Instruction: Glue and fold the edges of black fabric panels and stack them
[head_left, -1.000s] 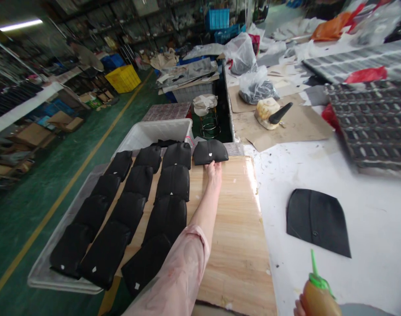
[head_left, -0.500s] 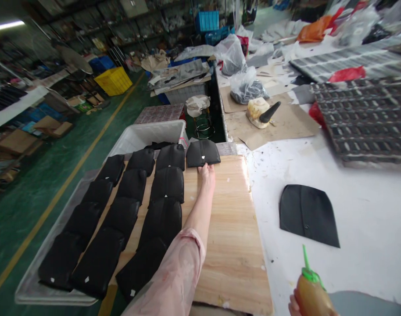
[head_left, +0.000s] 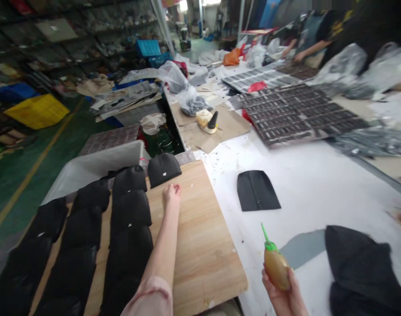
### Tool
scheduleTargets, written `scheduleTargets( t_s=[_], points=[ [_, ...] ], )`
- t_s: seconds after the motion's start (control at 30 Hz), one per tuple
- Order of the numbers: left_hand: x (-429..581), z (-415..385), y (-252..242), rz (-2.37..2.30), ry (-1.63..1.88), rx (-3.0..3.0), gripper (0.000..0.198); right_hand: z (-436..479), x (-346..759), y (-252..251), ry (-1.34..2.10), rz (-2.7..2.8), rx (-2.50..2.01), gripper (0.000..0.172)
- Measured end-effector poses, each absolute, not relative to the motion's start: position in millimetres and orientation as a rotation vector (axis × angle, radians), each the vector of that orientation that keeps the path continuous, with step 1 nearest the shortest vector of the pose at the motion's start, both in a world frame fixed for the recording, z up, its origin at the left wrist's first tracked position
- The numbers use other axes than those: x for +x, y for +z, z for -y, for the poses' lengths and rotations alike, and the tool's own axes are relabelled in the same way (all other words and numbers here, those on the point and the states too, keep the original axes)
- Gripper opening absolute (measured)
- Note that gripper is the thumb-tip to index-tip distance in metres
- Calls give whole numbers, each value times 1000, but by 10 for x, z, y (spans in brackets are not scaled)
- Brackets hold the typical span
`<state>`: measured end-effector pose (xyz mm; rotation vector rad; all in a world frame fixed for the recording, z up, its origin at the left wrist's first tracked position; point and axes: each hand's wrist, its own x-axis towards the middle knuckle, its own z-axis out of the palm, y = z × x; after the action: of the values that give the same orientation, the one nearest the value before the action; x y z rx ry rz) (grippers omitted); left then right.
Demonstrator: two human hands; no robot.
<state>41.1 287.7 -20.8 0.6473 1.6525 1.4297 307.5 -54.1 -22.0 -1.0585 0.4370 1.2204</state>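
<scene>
Clamping right hand (head_left: 284,303) on amber, rounded squeeze bottle (head_left: 275,265) above white tabletop (head_left: 306,188), five o'clock from view's centre, green nozzle (head_left: 268,239) upward, seemingly avoiding drips. Holding left hand (head_left: 172,193) curled, just apart from round-topped black panel (head_left: 163,166) at nine; being unable to tell whether fingertips meet. Having leather-like panels (head_left: 131,208) close-set at eight on wood-grain board (head_left: 200,237), probably saving space.

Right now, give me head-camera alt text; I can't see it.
The right hand holds a green-tipped amber bottle; the left hand, fingers curled, is over a wooden board near a black piece. More black pieces lie in rows on the left.
</scene>
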Motion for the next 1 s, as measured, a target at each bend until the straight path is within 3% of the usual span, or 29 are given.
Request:
scheduleTargets(
  t_s=[0.13, 0.23, 0.43, 0.7, 1.0],
  points=[
    [1124, -2448, -340, -1584, 1167, 1117, 11, 642, 3128, -161, 1153, -481, -964, 54],
    [1756, -2069, -424, -1166, 590, 2039, 23, 759, 3181, -101, 1055, -469, -925, 50],
    [2568, -1657, -502, -834, 305, 2258, 34, 1102, 3438, -93, 998, -497, -851, 59],
    [2953, -1766, -550, -1013, 247, 2145, 37, 1399, 3919, -99, 882, -477, -748, 73],
    [2671, -1887, -284, -1325, 609, 1690, 23, 1349, 4046, 20, 854, -472, -662, 79]
  ],
)
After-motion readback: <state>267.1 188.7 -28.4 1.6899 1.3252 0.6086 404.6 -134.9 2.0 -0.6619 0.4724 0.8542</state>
